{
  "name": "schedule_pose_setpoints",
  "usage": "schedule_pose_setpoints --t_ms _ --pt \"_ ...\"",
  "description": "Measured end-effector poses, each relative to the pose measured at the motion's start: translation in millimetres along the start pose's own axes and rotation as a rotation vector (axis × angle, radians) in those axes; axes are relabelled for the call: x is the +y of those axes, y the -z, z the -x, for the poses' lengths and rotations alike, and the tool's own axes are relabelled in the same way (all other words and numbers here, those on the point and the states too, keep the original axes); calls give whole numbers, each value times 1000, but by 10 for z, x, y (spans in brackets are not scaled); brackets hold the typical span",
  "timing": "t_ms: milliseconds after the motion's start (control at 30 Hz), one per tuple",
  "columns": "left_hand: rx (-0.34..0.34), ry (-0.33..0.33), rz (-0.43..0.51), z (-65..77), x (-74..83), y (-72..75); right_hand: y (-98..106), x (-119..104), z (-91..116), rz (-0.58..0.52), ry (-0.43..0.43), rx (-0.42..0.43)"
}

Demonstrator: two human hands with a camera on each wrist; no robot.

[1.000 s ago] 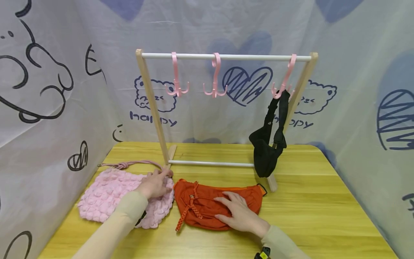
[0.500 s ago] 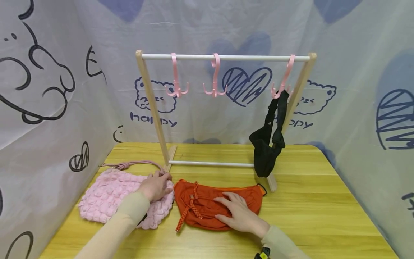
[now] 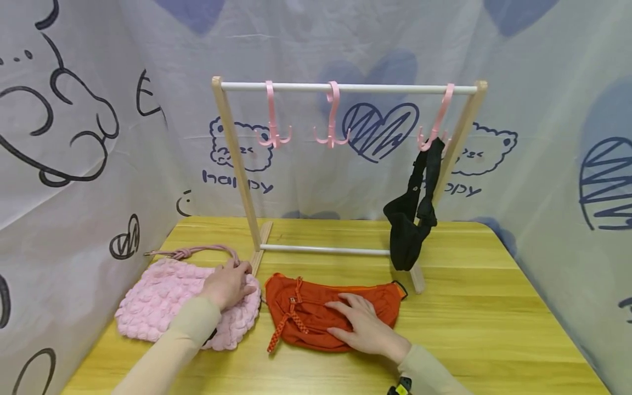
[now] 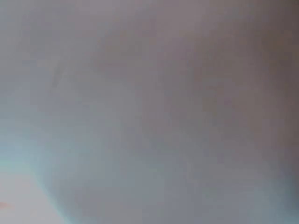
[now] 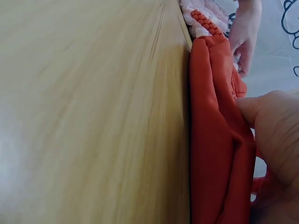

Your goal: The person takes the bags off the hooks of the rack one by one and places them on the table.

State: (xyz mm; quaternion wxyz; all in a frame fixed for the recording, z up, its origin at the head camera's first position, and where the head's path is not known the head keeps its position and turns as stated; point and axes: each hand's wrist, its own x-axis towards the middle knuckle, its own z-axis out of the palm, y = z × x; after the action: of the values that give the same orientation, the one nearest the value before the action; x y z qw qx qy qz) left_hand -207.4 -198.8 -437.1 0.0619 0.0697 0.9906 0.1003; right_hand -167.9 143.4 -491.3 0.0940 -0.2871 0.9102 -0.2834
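Observation:
A puffy pink handbag lies flat at the table's left, its knotted strap along the back. My left hand grips its upper right corner, where the strap joins; the fingertips are partly hidden. Beside it lies a red-orange waist bag with braided zipper pulls. My right hand rests on its right half, fingers spread and loosely bent. The right wrist view shows the waist bag edge-on along the wood, with part of my right hand. The left wrist view is only a grey blur.
Behind the bags stands a wooden rack with a white top rail. Three pink hooks hang from it. A black bag hangs on the right hook. Printed cloth closes off the back and sides.
My left hand has moved slightly left, and the pink handbag with its strap has shifted left too. The right hand and the waist bag have stayed in place.

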Motion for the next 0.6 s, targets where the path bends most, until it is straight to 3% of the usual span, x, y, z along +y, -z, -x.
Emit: schedule_pose_setpoints --t_ms 267,600 --pt "-8 -23 35 47 -44 50 -29 -67 -54 -5 9 -9" --pt "-30 -33 2 30 9 115 -46 -102 -64 -8 8 -22"
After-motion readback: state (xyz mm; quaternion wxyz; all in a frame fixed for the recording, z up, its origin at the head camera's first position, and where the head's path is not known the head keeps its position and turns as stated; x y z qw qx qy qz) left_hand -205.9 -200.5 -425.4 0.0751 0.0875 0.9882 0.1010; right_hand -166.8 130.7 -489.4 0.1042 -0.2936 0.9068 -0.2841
